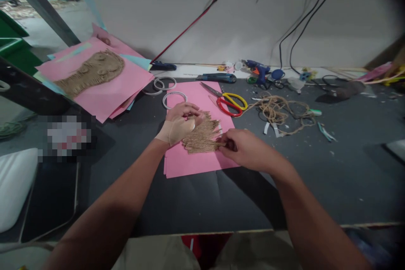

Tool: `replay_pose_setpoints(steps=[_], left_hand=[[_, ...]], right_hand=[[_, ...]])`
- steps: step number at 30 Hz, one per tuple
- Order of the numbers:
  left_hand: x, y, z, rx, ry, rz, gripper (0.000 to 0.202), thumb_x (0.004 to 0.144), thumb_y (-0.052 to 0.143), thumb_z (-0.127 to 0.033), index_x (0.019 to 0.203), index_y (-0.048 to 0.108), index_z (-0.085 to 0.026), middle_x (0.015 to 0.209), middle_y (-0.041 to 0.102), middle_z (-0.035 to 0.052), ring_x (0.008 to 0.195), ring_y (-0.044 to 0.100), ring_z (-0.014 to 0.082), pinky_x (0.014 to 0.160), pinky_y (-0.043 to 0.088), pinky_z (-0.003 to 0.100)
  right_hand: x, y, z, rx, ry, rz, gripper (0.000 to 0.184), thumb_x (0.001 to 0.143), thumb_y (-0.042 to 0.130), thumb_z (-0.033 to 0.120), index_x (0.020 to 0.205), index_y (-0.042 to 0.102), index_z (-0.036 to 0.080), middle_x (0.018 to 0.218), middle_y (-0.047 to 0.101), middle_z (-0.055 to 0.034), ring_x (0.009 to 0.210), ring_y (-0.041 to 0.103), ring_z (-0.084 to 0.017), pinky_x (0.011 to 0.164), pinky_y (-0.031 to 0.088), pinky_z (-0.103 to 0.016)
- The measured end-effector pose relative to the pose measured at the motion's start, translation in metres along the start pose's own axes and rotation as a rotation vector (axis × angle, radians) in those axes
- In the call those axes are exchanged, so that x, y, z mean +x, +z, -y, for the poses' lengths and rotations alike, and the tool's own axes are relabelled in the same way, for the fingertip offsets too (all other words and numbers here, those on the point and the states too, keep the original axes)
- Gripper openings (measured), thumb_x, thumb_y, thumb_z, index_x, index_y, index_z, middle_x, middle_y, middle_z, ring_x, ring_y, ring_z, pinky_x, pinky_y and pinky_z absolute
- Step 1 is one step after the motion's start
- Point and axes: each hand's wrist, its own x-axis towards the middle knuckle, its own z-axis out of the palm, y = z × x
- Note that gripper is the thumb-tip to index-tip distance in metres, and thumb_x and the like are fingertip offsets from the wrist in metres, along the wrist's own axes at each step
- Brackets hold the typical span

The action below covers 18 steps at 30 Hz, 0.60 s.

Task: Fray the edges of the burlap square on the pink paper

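Observation:
A pink paper sheet (196, 160) lies on the dark table in front of me, with a patch of jute twine strands (202, 137) laid side by side on it. My left hand (180, 122), wrapped in a beige bandage at the wrist and palm, rests on the patch's left edge with its fingers curled and pressing down. My right hand (247, 147) pinches the patch's lower right end, fingers closed on a twine strand.
Red-and-yellow scissors (229, 102) lie just beyond the sheet, beside a loose tangle of twine (281, 112). White rings (171, 93), a blue glue gun (261, 71) and a cutter (218, 78) sit further back. At left is a stack of pink sheets (104, 88) bearing a finished twine shape.

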Motion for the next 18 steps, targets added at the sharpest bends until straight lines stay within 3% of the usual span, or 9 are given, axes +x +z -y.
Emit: replay_pose_setpoints(steps=[5, 10, 18], left_hand=[[-0.001, 0.001, -0.001, 0.013, -0.022, 0.017, 0.008, 0.084, 0.08, -0.029, 0.083, 0.078, -0.021, 0.11, 0.078, 0.0087, 0.105, 0.072, 0.0223, 0.091, 0.061, 0.039], [-0.001, 0.003, 0.001, 0.004, -0.022, 0.014, 0.009, 0.084, 0.08, -0.03, 0.085, 0.078, -0.022, 0.109, 0.078, 0.0082, 0.103, 0.073, 0.0219, 0.093, 0.061, 0.041], [0.0, 0.001, -0.001, 0.039, 0.018, 0.018, 0.008, 0.082, 0.078, -0.031, 0.08, 0.078, -0.023, 0.106, 0.079, 0.0078, 0.099, 0.074, 0.0226, 0.098, 0.06, 0.044]], right_hand=[[-0.001, 0.004, 0.004, 0.039, -0.023, 0.023, 0.017, 0.092, 0.061, 0.025, 0.076, 0.061, 0.02, 0.076, 0.069, -0.0047, 0.063, 0.054, -0.015, 0.059, 0.034, -0.029], [-0.003, -0.006, -0.003, 0.162, 0.0, 0.038, 0.01, 0.092, 0.062, 0.025, 0.088, 0.069, 0.02, 0.081, 0.073, -0.0038, 0.069, 0.062, -0.017, 0.064, 0.041, -0.029], [0.002, -0.009, -0.015, 0.222, 0.16, -0.037, 0.007, 0.082, 0.07, 0.017, 0.087, 0.067, 0.02, 0.077, 0.07, -0.0015, 0.069, 0.061, -0.016, 0.065, 0.046, -0.029]])
